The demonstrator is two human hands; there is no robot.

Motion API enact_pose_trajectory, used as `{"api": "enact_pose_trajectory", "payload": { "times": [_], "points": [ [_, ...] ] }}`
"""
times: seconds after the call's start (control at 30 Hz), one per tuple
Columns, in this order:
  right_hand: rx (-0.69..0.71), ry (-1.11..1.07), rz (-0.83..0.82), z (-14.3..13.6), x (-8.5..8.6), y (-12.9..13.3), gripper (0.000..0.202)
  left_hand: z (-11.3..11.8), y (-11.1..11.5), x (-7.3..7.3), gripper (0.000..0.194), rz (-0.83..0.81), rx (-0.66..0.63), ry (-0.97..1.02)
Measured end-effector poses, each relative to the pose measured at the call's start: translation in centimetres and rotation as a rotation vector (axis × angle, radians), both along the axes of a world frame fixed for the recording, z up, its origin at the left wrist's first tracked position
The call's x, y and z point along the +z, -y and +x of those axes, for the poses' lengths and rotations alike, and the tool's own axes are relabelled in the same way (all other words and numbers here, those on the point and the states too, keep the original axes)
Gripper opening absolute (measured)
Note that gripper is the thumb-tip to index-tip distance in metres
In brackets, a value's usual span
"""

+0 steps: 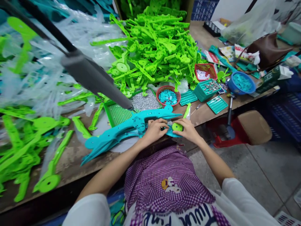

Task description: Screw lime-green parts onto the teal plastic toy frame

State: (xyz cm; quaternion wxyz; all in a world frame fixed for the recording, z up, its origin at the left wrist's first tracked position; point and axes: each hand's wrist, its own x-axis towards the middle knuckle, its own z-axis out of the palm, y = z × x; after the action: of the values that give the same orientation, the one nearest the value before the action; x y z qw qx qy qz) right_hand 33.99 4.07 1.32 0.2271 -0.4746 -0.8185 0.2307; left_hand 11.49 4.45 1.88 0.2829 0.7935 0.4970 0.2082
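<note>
You have one view only, a head-worn camera looking forward and steeply down over the workbench (70, 163) edge. Your lap fills 6 o'clock, close in; the green parts heap (152, 47) lies far at 12 o'clock. Floor shows at 4 o'clock. Nothing is shared with another view.

Large dark blue handwritten-style letters run across the white printed shirt (188, 216) under the purple checked apron (164, 179); they are cut off and cannot be read with certainty.
</note>
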Motion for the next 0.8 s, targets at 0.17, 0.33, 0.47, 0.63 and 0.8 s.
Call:
{"api": "enact_pose_trajectory", "payload": {
  "times": [0.17,0.33,0.47,0.63,0.8],
  "points": [
    [0.016,-0.039,-0.025,0.0,0.3,0.0,0.044,-0.5,-0.8,0.6,0.017,0.017,-0.054,0.017],
    [0.066,-0.083,-0.087,0.7,0.7,0.1,0.054,0.2,-0.4,1.1,0.016,0.105,-0.086,-0.194],
    [0.092,-0.136,-0.103,1.3,0.5,0.0,0.049,1.0,-0.1,1.3,0.016,0.14,-0.114,-0.235],
    [0.118,-0.127,-0.098,1.3,0.3,-0.2,0.049,0.8,0.0,0.8,0.019,0.172,-0.137,-0.247],
    [0.115,-0.108,-0.086,1.0,0.2,0.0,0.05,0.2,0.4,0.3,0.019,0.191,-0.136,-0.25]
  ]
}}
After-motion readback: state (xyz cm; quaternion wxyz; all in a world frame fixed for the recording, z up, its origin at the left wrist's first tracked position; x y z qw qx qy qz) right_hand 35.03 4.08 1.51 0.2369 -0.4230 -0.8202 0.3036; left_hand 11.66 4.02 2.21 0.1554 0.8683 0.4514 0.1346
